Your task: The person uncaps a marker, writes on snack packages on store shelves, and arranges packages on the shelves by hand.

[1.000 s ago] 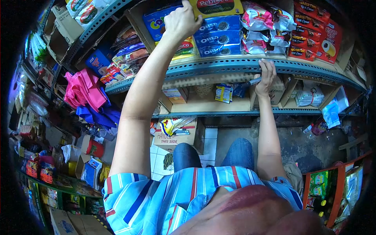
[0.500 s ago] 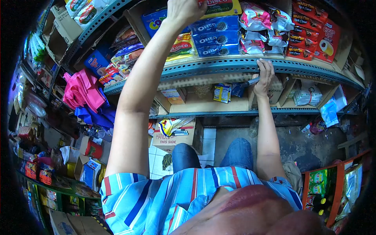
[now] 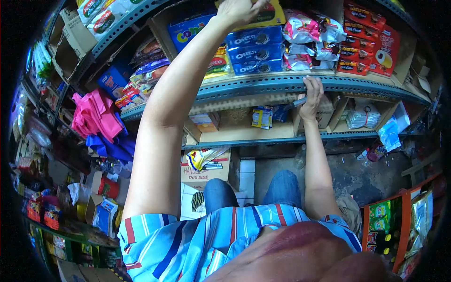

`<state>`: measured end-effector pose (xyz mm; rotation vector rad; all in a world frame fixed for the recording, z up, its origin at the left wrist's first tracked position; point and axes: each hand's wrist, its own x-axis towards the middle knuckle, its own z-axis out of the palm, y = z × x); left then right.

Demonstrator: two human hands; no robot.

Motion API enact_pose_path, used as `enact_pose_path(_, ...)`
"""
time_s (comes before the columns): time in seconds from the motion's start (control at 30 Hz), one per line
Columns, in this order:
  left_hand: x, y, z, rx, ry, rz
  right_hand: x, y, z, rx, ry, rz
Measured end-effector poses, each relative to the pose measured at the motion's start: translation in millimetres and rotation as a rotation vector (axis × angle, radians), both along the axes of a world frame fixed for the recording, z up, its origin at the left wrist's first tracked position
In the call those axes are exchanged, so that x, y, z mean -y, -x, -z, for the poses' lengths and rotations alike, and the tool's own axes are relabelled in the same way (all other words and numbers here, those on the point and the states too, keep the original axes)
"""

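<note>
At the top edge of the head view, my left hand reaches over a yellow snack pack above the stacked Oreo packs. A finger stretches out to the right, and I see nothing held in it; the hand's upper part is cut off by the frame. My right hand rests its fingertips on the perforated blue shelf edge. It also grips a slim, grey, pen-like item that points left. Blue and yellow sachets hang just left of that item.
Red Wafertime packs and white-and-pink packs fill the shelf's right side. Below stand a cardboard box and my knees. Pink bags hang at left; an orange rack stands at lower right.
My left hand has shifted slightly right and down in view, with a finger now extended. The whole scene has moved a little as my head turned. My right hand stays at the shelf edge.
</note>
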<state>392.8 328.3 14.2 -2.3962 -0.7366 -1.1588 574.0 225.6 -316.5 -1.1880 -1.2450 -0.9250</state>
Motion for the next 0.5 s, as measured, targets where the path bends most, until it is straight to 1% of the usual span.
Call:
enact_pose_path(0.03,11.5,-1.2,-14.9,-0.065,0.283,0.018,-1.6,-0.5,0.0,0.001,-0.018,0.010)
enact_pose_path(0.13,-35.8,-18.7,-7.8,0.062,0.177,0.276,-0.8,-3.0,1.0,0.010,0.008,0.020)
enact_pose_path(0.17,-44.8,-22.5,-6.0,0.067,0.175,0.278,0.7,-2.4,-0.6,0.019,0.003,0.017)
enact_pose_path(0.23,-59.6,-27.9,-3.7,0.102,0.175,0.377,-1.4,-4.5,0.6,0.021,0.008,0.022)
enact_pose_path(0.27,-55.0,-26.3,-5.5,0.069,0.239,0.340,-1.2,-3.8,0.5,0.018,0.012,0.027)
enact_pose_path(0.3,-49.5,-26.8,-3.9,0.068,0.242,0.340,-1.2,-3.0,0.4,0.017,0.015,0.028)
enact_pose_path(0.37,-37.5,-34.6,3.4,0.114,0.231,0.082,-1.3,-0.9,-0.1,0.013,0.001,0.041)
enact_pose_path(0.4,-48.6,-43.2,8.1,0.108,0.143,-0.068,-1.5,0.1,-1.0,0.013,0.005,0.039)
enact_pose_path(0.47,-46.8,-47.7,22.9,0.196,-0.052,-0.024,-1.2,1.9,-1.4,-0.006,-0.006,0.036)
enact_pose_path(0.5,-26.3,-44.3,23.1,0.188,-0.023,-0.062,-0.9,1.9,-0.7,-0.003,-0.002,0.035)
